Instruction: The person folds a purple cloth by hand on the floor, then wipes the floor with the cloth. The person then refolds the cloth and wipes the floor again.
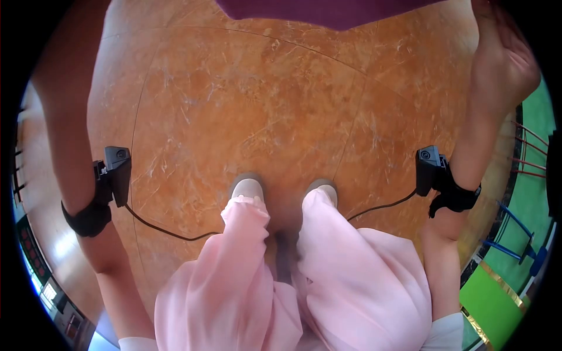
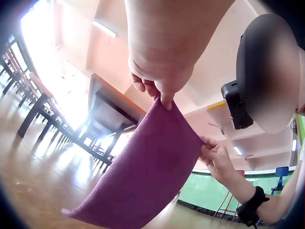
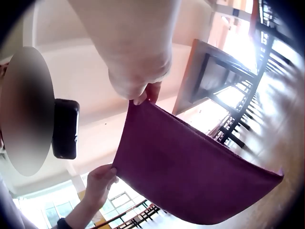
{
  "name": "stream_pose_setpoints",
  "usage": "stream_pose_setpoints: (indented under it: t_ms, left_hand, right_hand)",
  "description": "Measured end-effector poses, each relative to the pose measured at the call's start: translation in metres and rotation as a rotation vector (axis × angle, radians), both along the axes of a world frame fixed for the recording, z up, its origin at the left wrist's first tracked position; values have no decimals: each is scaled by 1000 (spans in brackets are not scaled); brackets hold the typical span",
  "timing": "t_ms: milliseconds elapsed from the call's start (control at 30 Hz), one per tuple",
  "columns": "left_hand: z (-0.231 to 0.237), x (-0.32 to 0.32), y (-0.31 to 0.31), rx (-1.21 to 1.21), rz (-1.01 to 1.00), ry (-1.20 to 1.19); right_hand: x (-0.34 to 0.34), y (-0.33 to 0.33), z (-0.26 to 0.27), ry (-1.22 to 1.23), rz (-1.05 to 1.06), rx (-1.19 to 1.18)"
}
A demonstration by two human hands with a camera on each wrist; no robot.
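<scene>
Left hand (image 2: 159, 78), right hand (image 3: 140, 81) pinch purple cloth (image 2: 140, 164) by corners above wide floor (image 1: 252, 105)

The head view's upper edge cut off most of the purple cloth (image 1: 333, 14) and the fingertips of the right hand (image 1: 506, 64). In the left wrist view, the back of the left hand (image 2: 159, 71) hid part of its own fingers, and the cloth covered one end of a table (image 2: 107, 105). The person's head (image 2: 269, 71) was blurred out; markings on a dark panel (image 1: 32, 245) were too small to read.
</scene>
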State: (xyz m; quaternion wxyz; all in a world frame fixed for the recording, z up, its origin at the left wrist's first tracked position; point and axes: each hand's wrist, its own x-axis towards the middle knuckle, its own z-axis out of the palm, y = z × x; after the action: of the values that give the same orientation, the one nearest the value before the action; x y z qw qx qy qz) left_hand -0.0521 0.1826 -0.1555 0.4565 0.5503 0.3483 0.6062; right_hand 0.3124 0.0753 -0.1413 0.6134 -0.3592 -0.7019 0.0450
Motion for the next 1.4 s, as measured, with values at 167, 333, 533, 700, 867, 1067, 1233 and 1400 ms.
stream_pose_setpoints:
  t_ms: [167,333,533,700,867,1067,1233,1400]
  left_hand:
    - [-8,45,-21,908,157,258]
    - [-8,80,-70,799,362,823]
    - [-27,86,-48,786,266,908]
    - [-12,86,-50,348,279,788]
    - [-54,64,-71,449,403,1048]
    - [-184,75,-149,335,-333,1008]
    - [-251,72,-218,193,-661,1079]
    - [-219,65,-247,-479,-1102,874]
  right_hand:
    - [4,3,-12,-86,-106,122]
    - [-4,7,-16,-104,-122,-1]
    - [11,46,-44,-137,-115,-207]
    - [11,40,-43,-151,-179,-156]
    - [11,-4,-75,-215,-203,20]
    - [10,-110,-209,-504,-114,-504]
    - [8,-172,-267,-572,179,-844]
    - [15,-192,-250,-566,606,-1343]
